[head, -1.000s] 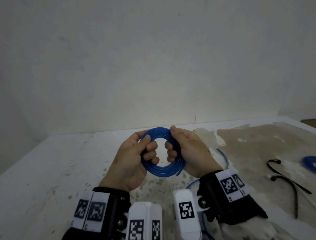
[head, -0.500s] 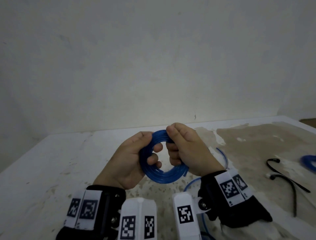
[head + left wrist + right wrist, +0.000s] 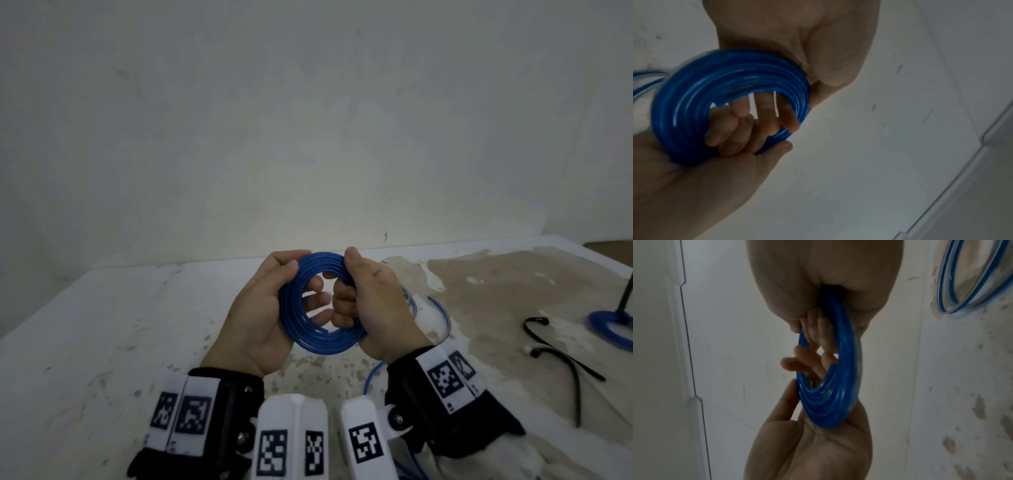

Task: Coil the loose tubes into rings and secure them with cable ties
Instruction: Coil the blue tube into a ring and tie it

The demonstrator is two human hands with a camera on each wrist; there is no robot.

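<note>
A blue tube coil (image 3: 308, 337) of several turns is held upright above the table between both hands. My left hand (image 3: 260, 308) takes its left side, thumb on the front near the top and fingers behind the ring. My right hand (image 3: 373, 301) grips the right side with fingers curled through the hole. The left wrist view shows the coil (image 3: 694, 91) under my left hand (image 3: 807, 40). Seen from the right wrist, the coil (image 3: 830, 410) is edge-on below my right hand (image 3: 818, 280). A loose stretch of tube (image 3: 442, 308) trails onto the table behind my right wrist.
Two black cable ties (image 3: 561, 353) lie on the stained table (image 3: 102, 325) to the right. At the right edge lies a second blue ring (image 3: 606, 330) with a black tie (image 3: 627, 294) sticking up from it. A white wall stands close behind the table.
Both hands shifted their grip while turning the ring. My left thumb climbed from the ring's left side to near its top, and my left fingers straightened behind it.
</note>
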